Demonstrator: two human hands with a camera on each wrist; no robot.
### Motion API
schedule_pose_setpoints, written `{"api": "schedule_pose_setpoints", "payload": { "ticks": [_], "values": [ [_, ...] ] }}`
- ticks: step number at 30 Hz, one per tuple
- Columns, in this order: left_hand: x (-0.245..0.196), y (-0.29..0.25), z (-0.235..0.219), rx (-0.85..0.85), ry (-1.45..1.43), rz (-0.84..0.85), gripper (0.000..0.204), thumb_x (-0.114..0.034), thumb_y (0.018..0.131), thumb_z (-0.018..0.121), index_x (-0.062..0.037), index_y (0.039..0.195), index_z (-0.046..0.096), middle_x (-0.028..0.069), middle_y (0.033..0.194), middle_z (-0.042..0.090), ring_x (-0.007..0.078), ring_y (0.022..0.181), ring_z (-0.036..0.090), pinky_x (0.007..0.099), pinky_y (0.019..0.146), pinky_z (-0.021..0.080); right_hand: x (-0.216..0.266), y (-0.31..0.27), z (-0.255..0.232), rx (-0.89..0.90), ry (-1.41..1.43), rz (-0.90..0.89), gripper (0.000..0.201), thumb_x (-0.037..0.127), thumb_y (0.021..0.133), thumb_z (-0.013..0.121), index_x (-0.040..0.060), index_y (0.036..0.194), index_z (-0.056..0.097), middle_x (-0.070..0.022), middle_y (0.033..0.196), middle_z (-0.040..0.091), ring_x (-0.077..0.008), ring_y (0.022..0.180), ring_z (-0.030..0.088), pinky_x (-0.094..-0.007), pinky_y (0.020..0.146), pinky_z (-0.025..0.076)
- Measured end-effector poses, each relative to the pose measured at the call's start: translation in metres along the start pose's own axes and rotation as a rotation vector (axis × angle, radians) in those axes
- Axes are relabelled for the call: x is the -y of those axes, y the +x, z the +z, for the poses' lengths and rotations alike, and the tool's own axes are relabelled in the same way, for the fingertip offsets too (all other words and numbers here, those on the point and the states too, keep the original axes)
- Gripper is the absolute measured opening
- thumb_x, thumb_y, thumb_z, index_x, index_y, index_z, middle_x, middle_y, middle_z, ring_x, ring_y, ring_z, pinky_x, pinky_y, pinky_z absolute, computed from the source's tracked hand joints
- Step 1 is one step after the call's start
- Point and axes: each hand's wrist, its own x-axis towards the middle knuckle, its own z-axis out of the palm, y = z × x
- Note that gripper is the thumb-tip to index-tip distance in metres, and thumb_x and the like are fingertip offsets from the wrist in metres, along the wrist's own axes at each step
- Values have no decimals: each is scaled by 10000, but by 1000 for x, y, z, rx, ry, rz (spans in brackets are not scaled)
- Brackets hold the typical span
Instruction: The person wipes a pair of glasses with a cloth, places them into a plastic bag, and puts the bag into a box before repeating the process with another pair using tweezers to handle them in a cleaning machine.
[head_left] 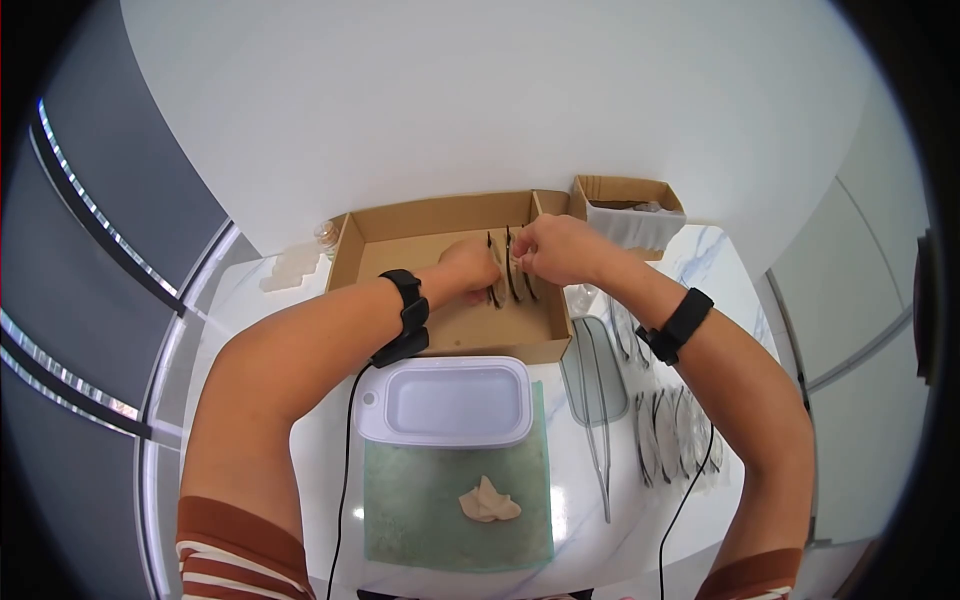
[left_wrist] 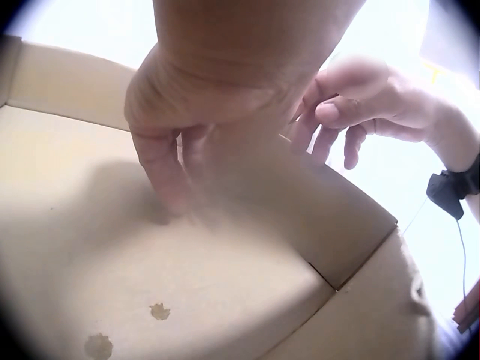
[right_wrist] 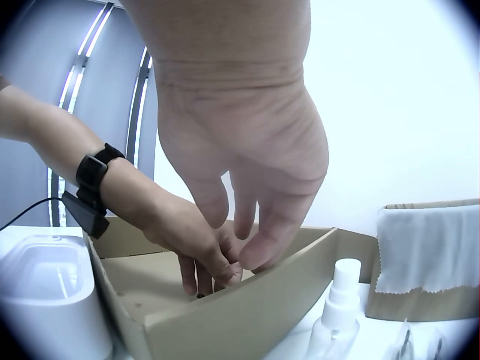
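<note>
A shallow cardboard box [head_left: 400, 225] stands at the back of the table. Inside its right part is a row of thin, curved, dark-edged pieces [head_left: 515, 265] standing side by side. My left hand [head_left: 472, 268] reaches into the box and pinches the leftmost dark-edged piece, its fingers covering the middle of it. Over the box's right wall comes my right hand [head_left: 560, 248], fingers pointing down and loosely bent close by the row. In the right wrist view these fingers [right_wrist: 259, 251] are apart, nothing visible between them. The row is hidden in both wrist views.
A white tub [head_left: 445, 442] and a crumpled beige cloth [head_left: 490, 502] lie on a green mat [head_left: 450, 545]. Long tweezers [head_left: 597, 430] rest across a grey tray [head_left: 610, 400]. More bagged dark-edged pieces [head_left: 665, 440], a spray bottle [right_wrist: 339, 315] and a small carton [head_left: 625, 188] are at right.
</note>
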Motion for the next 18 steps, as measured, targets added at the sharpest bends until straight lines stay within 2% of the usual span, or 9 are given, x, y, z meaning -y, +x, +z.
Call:
{"api": "schedule_pose_setpoints", "payload": {
  "ticks": [11,13,15,17,18],
  "values": [
    [-3,7,1,13,-8,-7,211,-140,921,687,-14,761,629,128,731,728,219,608,722,353,560,613,-3,-2,4,-25,-17,-63,284,235,853,693,65,1068,768,-187,1015,749,-342,980,710,-415,897,547],
    [-1,8,1,26,-27,44,203,-153,932,684,-6,794,655,122,729,724,214,611,721,351,556,611,-4,-3,5,-34,-14,-64,284,238,854,693,64,1066,767,-188,1015,748,-343,981,710,-415,898,547],
    [0,8,-1,18,-21,50,207,-159,931,685,-2,798,668,119,724,721,211,609,719,349,553,610,-4,-3,4,-67,-9,-94,233,175,802,641,69,956,779,-197,961,746,-363,915,714,-433,844,560],
    [-1,7,-5,12,-17,66,212,-166,930,687,2,801,682,117,718,718,209,606,717,346,550,609,-1,-8,-1,-75,-21,-95,251,203,829,660,63,1003,774,-193,971,748,-351,928,715,-424,863,555],
    [1,4,-8,-51,58,83,224,-180,918,697,5,790,693,114,714,715,206,602,713,341,544,603,-1,-12,-4,-76,-32,-94,276,232,856,679,58,1051,768,-188,981,750,-340,941,717,-415,883,550]
  ]
}}
